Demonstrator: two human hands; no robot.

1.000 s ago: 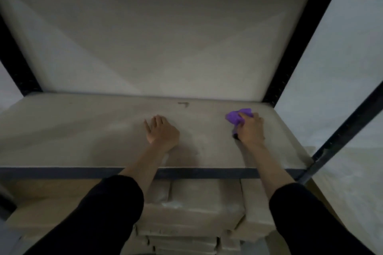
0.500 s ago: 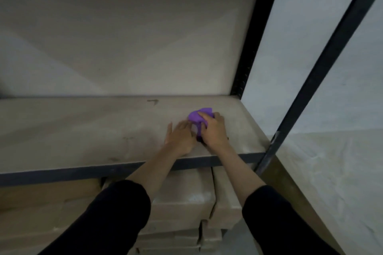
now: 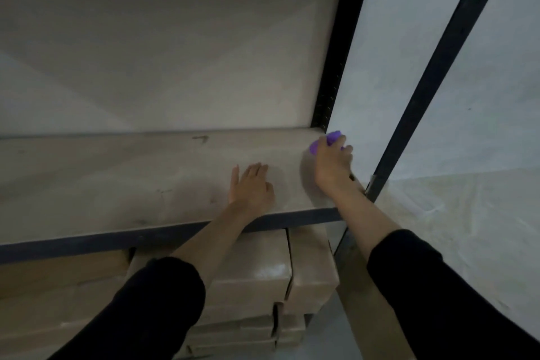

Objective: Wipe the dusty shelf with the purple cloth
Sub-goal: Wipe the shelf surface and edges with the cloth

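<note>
The dusty shelf (image 3: 117, 178) is a pale wooden board with a dark front rail, running across the middle of the head view. My right hand (image 3: 331, 165) grips the bunched purple cloth (image 3: 333, 137) and holds it down on the board at the far right back corner, beside the black rear post. Only a small part of the cloth shows past my fingers. My left hand (image 3: 251, 187) lies flat on the board with straight fingers, to the left of the right hand and apart from it.
Two black metal uprights (image 3: 432, 79) frame the shelf's right end, with a pale wall behind. A small dark mark (image 3: 201, 139) sits near the board's back edge. Stacked cardboard boxes (image 3: 257, 266) fill the level below.
My right hand has slid the cloth away from my left hand, to the right and back into the corner. The left hand stays flat on the board.
</note>
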